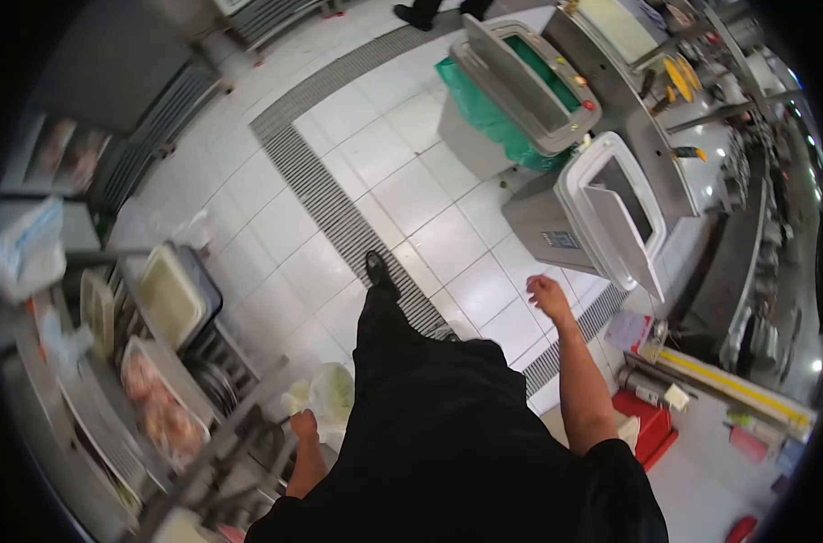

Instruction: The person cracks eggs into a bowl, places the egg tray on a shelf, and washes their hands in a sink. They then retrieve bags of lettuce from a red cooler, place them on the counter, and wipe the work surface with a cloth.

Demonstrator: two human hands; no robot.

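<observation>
Low on my left side, my left hand (304, 423) is closed at the edge of a translucent plastic bag (332, 395) with pale green contents. The bag hangs beside my leg, and motion blurs it. What exactly is inside cannot be made out. My right hand (545, 297) swings out in front on the right, its fingers curled in, and nothing shows in it. Nearest to that hand is a grey bin (556, 226) with a white rim and a swing lid, apart from the fingers.
Another grey bin (475, 136) has a green liner. Steel counters with utensils line the right. A rack on the left bears a tub of bagged meat (162, 398) and a pale tray (171, 294). A drain grate (312, 190) crosses the tiled floor. Another person's shoes (413, 16) appear at the top.
</observation>
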